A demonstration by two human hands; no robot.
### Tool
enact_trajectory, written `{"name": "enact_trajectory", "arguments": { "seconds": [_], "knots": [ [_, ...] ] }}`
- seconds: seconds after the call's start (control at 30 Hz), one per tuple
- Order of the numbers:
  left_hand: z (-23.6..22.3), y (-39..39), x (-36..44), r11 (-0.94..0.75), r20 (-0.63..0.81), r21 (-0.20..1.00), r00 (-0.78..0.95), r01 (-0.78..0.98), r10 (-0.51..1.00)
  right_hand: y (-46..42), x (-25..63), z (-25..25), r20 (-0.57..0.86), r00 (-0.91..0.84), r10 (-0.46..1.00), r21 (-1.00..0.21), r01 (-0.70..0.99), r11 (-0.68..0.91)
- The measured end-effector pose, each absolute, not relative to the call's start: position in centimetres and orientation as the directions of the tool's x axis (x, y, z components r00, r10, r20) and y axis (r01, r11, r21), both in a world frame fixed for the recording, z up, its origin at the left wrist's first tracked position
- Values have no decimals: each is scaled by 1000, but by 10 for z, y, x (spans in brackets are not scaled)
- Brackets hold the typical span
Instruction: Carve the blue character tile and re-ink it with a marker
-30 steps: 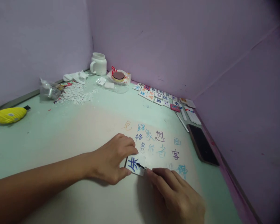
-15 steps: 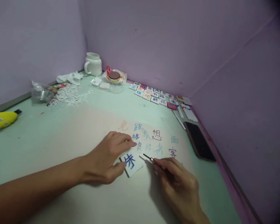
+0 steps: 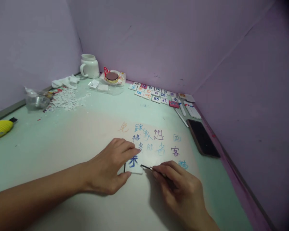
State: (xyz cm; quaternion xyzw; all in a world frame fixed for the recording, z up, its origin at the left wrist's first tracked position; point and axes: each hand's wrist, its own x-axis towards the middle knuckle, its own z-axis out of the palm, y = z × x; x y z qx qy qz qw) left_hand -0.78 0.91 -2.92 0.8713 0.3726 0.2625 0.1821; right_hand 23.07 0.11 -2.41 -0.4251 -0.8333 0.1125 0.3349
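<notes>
My left hand (image 3: 110, 168) pinches a small white card (image 3: 134, 164) with a blue character on it, holding it on the table between thumb and fingers. My right hand (image 3: 180, 189) is closed on a thin dark-tipped tool (image 3: 149, 167) whose tip points at the card's right edge, close to it or touching. Both hands rest on the pale table (image 3: 62, 144), just below several coloured characters (image 3: 154, 141) written on its surface.
Rows of character tiles (image 3: 154, 93) and white markers (image 3: 191, 110) lie along the back wall. A black phone (image 3: 202, 138) lies at right. A white mug (image 3: 88, 65), a wrapped round object (image 3: 112, 77), paper scraps (image 3: 62, 98), a plastic bag (image 3: 36, 100) and a yellow object (image 3: 0, 127) sit at left.
The card, held tilted up a second ago, now lies flatter under my left fingers, which cover more of it. The tool tip pulled away, then came back to the card's right edge.
</notes>
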Motion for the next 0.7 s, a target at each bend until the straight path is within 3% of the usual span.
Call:
{"name": "enact_trajectory", "arguments": {
  "seconds": [0.47,0.7],
  "knots": [
    [-30,12,-6,-634,312,518,564,574,765,-1,229,-27,355,-417,837,-500,672,547],
    [-31,14,-7,-650,329,511,571,562,752,1,226,-25,378,-432,819,-458,682,571]
  ]
}}
